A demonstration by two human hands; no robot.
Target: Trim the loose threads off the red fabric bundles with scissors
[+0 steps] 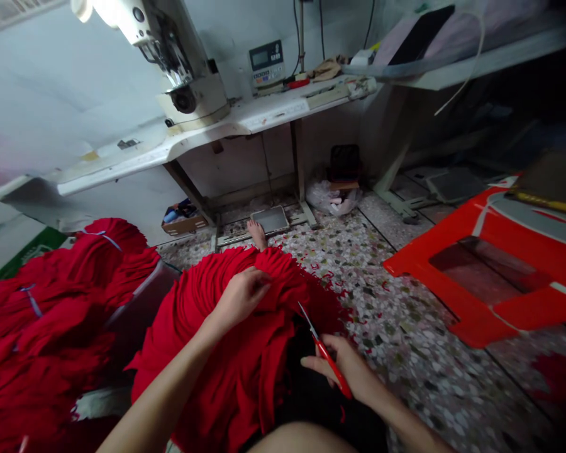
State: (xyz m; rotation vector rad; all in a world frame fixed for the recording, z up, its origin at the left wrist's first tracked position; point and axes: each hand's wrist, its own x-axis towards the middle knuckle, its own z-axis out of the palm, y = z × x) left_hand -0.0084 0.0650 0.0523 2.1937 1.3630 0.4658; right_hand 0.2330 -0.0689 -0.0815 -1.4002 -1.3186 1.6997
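Observation:
A big heap of folded red fabric (245,352) lies across my lap, its layers fanned out along the far side. My left hand (239,294) rests on top of it, fingers curled closed on a piece of the cloth. To the right of the heap, my right hand (346,365) grips a pair of scissors (327,358) by the red handle. The narrow metal blades point away from me, up and left, near the fabric's right edge. Black cloth (330,406) shows on my lap beneath this hand.
Bundles of red fabric (66,296) tied with pale strips fill the left side. A sewing machine (183,69) stands on a white table (264,116) ahead. An orange-red plastic stool (476,264) is at right. Red scraps lie on the speckled floor (405,333); a foot (257,234) shows near a pedal (270,219).

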